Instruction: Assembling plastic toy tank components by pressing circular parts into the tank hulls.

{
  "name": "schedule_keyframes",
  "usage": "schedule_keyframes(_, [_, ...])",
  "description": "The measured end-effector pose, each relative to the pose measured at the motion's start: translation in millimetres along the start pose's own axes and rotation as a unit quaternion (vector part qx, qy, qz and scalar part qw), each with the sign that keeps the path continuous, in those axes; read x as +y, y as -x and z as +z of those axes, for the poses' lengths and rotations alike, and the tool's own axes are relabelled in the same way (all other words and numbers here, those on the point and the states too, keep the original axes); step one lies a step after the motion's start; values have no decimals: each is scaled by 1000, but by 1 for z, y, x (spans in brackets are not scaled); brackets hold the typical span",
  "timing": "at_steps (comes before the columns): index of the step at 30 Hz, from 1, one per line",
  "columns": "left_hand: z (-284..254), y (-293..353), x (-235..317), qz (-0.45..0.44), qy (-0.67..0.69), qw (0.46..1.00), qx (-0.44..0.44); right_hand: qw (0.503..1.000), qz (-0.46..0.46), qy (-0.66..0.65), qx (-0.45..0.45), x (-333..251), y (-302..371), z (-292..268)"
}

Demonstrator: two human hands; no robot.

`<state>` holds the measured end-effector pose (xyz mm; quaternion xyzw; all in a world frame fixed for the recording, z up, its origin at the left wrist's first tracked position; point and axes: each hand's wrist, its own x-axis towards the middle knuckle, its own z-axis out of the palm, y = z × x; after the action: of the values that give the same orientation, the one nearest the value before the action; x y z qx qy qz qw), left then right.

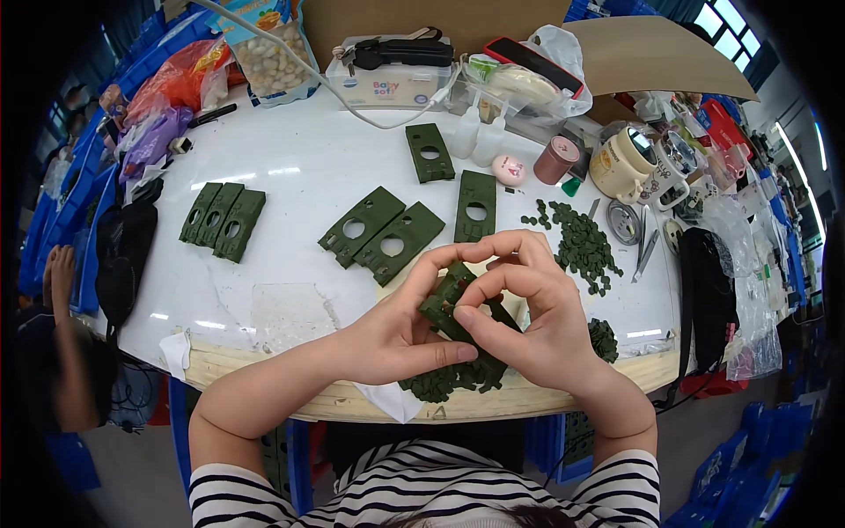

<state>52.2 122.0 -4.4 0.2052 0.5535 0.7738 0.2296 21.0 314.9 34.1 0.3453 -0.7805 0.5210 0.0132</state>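
Near the table's front edge, my left hand [384, 345] grips a dark green plastic plate [451, 289], fingers behind it and thumb below. My right hand [554, 333] is closed against the plate's face, thumb and index finger pinched together; whatever sits between those fingertips is too small to make out. Beneath my hands lies a heap of small green pieces [437, 385], partly covered by them. Just beyond are two similar plates with round holes [400, 242], one overlapping the other, and a single plate [476, 195]. Loose small green pieces [585, 245] spread out right of my hands.
Three green plates [231, 222] lie side by side at left, and another plate [429, 151] at the back. White squeeze bottles [487, 141], a pink cup [556, 160], mugs [621, 165] and tweezers [647, 255] stand or lie at right. A white cable [339, 92] crosses the back.
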Motion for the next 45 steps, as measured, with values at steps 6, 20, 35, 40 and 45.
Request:
schedule_keyframes(6, [1, -1, 1, -3, -13, 1000, 2, 1000, 0, 6, 1, 2, 1, 1])
schedule_keyframes(20, [0, 0, -3, 11, -32, 999, -4, 999, -21, 28, 12, 3, 1, 2])
schedule_keyframes(35, [0, -1, -2, 39, -77, 996, -5, 998, -44, 41, 18, 4, 1, 4])
schedule_keyframes(40, [-1, 0, -1, 31, -76, 997, -13, 999, -27, 41, -1, 3, 2, 3])
schedule_keyframes(45, [-2, -1, -3, 35, -57, 998, -10, 999, -22, -6, 25, 3, 1, 6])
